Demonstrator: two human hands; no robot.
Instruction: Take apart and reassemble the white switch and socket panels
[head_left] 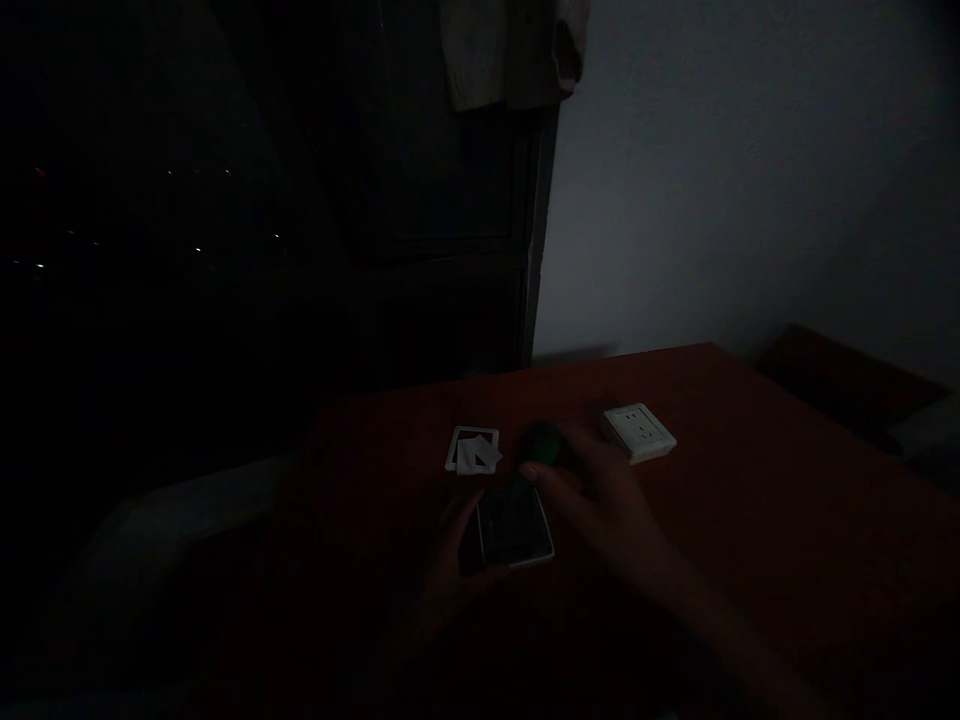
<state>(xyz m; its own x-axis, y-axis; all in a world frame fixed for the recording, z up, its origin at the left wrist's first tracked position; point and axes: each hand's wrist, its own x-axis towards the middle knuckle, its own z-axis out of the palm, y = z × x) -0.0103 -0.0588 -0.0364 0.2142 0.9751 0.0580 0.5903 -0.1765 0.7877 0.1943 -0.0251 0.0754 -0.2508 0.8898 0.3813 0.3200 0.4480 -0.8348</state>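
Note:
A dark square panel with a thin white edge (516, 528), perhaps the back of a wall socket, lies on the table in front of me. My left hand (454, 560) grips it at its left side, thumb along the near edge and fingers at the far left corner. Just above its far edge, my right hand (592, 490) is closed around a small round dark green object (546, 444); the dimness hides its kind. To the left of that object lies a white square frame (449, 462) with pieces of white paper or thin sheet (477, 455) across it.
Several white wall sockets (640, 432) appear stacked at the right on the reddish-brown table (750, 480). Behind the table stand a pale wall (712, 200) and a dark window (187, 200). Cloth (502, 60) hangs above. The room is very dim.

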